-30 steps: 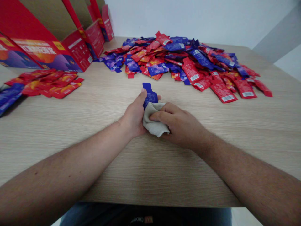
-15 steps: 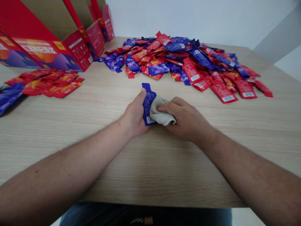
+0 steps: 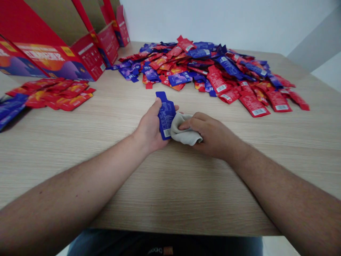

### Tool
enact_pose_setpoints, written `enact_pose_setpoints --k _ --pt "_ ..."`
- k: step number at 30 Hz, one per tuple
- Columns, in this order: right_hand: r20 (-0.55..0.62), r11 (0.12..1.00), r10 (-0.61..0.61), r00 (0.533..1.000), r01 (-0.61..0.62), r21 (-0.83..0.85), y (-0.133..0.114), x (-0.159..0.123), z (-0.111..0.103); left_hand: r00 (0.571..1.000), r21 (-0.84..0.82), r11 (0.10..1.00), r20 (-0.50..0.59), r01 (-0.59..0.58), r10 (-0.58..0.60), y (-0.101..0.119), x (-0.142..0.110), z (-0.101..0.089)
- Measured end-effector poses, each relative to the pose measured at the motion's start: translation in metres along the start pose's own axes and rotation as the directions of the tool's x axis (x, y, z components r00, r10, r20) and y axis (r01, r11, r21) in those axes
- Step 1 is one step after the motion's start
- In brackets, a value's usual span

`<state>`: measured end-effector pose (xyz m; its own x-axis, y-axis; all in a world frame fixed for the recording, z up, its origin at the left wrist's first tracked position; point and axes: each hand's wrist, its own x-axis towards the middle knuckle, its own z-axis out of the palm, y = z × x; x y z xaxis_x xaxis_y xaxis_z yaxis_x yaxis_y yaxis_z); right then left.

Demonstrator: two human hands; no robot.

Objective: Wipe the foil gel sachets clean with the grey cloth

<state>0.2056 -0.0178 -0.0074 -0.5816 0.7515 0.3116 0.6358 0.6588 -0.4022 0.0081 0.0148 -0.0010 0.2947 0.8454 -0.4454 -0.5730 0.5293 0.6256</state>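
Observation:
A blue sachet (image 3: 166, 119) with white print and a barcode lies across the palm of my left hand (image 3: 151, 128), its narrow tab pointing away from me. The left thumb rests along the sachet's edge, and fingertips show past its far side. My right hand (image 3: 210, 133) is closed on a crumpled light grey cloth (image 3: 183, 129). The cloth sits at the sachet's lower right edge; whether it touches the sachet I cannot tell. Both hands are above the near middle of the table.
A large heap of red and blue sachets (image 3: 197, 67) spreads over the back of the table (image 3: 170, 192). At the left lie red sachets (image 3: 57, 94) beside blue sachets (image 3: 12, 108). Open red cardboard boxes (image 3: 87, 57) stand behind them, near the wall.
The cloth has slid off the sachet's face toward the right, so more print shows. My left hand has shifted slightly left and away from me with the sachet.

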Motion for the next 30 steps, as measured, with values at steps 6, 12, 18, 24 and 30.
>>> enact_pose_setpoints --k 6,12,18,24,30 --pt "-0.013 0.999 0.028 1.000 -0.028 -0.019 -0.001 0.001 0.000 1.000 0.000 1.000 -0.021 0.005 -0.005 0.001 -0.003 0.004" --pt "-0.072 0.993 0.103 0.992 -0.106 -0.047 -0.001 0.002 0.000 1.000 -0.002 1.000 -0.011 -0.005 0.005 0.002 -0.005 0.004" --pt "-0.029 0.999 0.044 0.999 -0.044 0.007 0.000 0.003 0.001 1.000 -0.006 1.000 -0.006 0.002 -0.002 0.002 -0.006 0.005" --pt "-0.023 1.000 0.027 0.999 -0.026 0.008 -0.016 0.002 0.004 1.000 0.052 0.999 0.006 0.010 -0.011 -0.005 -0.004 0.000" --pt "-0.085 0.995 0.085 0.993 -0.088 -0.040 -0.028 0.002 0.007 0.998 0.056 0.998 0.057 -0.012 0.009 -0.012 -0.008 0.007"
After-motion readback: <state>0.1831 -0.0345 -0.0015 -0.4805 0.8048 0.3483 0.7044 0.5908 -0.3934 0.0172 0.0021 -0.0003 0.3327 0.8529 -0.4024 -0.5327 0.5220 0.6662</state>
